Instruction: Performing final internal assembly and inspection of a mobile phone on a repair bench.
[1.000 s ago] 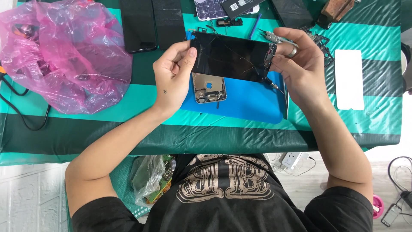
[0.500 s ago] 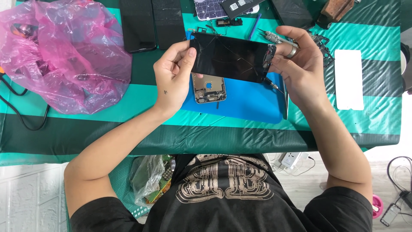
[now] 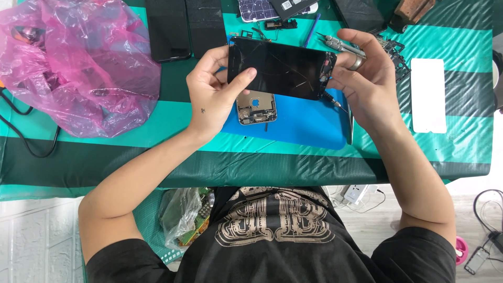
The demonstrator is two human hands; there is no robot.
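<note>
Your left hand (image 3: 215, 97) has moved its thumb further onto the glass of the cracked phone screen (image 3: 280, 68), and the screen now sits a little flatter between your left and right hand (image 3: 367, 84).

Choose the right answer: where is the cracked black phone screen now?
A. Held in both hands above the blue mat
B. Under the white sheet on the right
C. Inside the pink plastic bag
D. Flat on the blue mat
A: the left hand and right hand hold the cracked screen by its ends, above the blue mat.
</note>
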